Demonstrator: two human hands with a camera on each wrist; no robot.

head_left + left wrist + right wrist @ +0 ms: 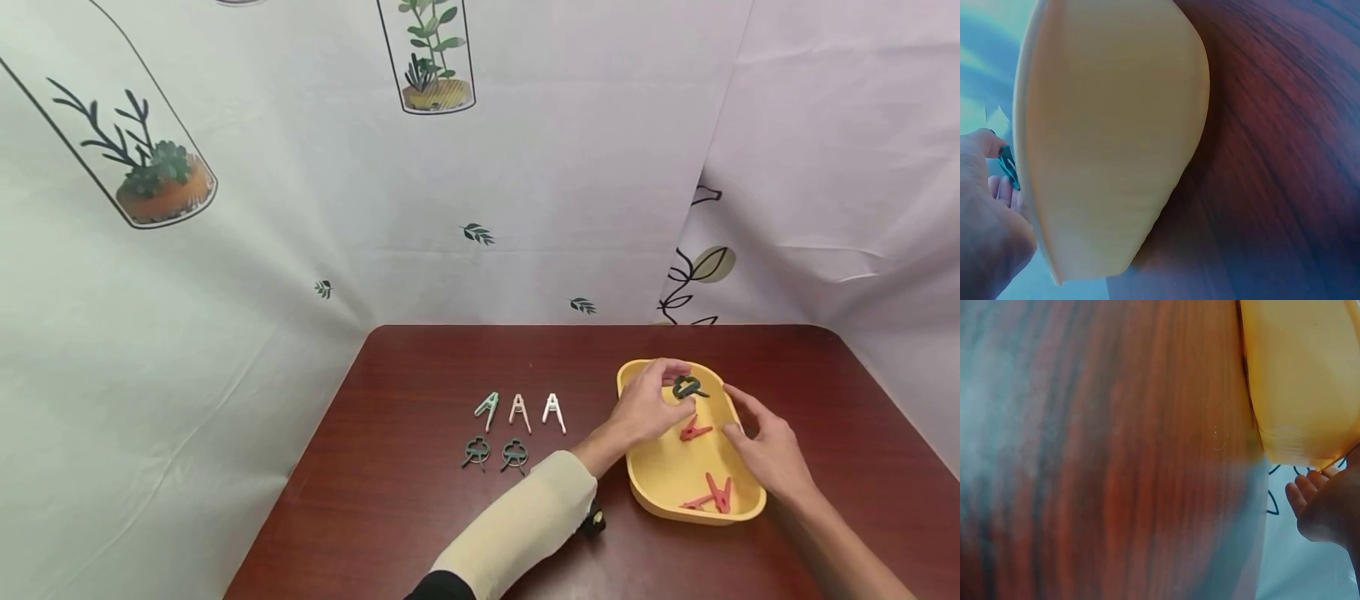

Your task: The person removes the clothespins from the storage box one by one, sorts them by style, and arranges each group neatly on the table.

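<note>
Tabletop point(375, 483), dark red; left edge well away from the left fingers, broad strip of bare wood before the first clips. Left of those fingers and nearer the person: first green ring clip point(477, 451). Just behind it, mint clip point(487, 410); then second green ring clip point(514, 454), pink clip point(519, 413), white clip point(553, 412), all with gaps between. Cream sleeve point(525, 521) passes close to the second ring clip. Black object point(595, 522) half hidden beneath it, kind unclear.

Yellow tray point(651, 498) next. Left hand point(651, 402) reaches over its left rim, thumb and fingers pinching dark green clip point(686, 387) above the tray; height hard to judge. Upper red clip point(694, 429) lies below those fingertips; paired red clips point(720, 493) farther toward the person, near wall close by, open floor between.

Right hand point(772, 454) grips the right rim, thumb inside, fingers outside. Rightward of its knuckles, wood runs to the table's edge.
</note>
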